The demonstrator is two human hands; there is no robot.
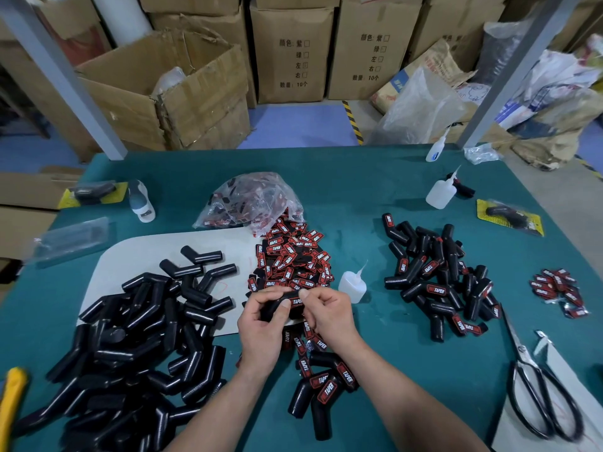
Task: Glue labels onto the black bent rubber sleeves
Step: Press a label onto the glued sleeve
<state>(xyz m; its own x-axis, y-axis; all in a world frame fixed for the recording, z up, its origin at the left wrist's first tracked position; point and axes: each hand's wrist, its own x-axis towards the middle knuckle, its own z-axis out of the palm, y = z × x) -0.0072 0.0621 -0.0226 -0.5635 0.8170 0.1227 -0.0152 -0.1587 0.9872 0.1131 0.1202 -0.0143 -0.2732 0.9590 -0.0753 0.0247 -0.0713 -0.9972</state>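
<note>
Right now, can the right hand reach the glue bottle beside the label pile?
Probably yes, once it lets go: the right hand pinches the label on the sleeve, but the glue bottle stands just beyond, only bare mat between.

Held sleeve: black, bent, raised over table front-centre, TAPER label on upper face.
Bare sleeves: big loose heap, table left, glossy black, lying every way.
Loose labels: red-black heap at table centre; smaller bunch far right.
Labelled sleeves: heap right of centre; small cluster near front edge.
</note>
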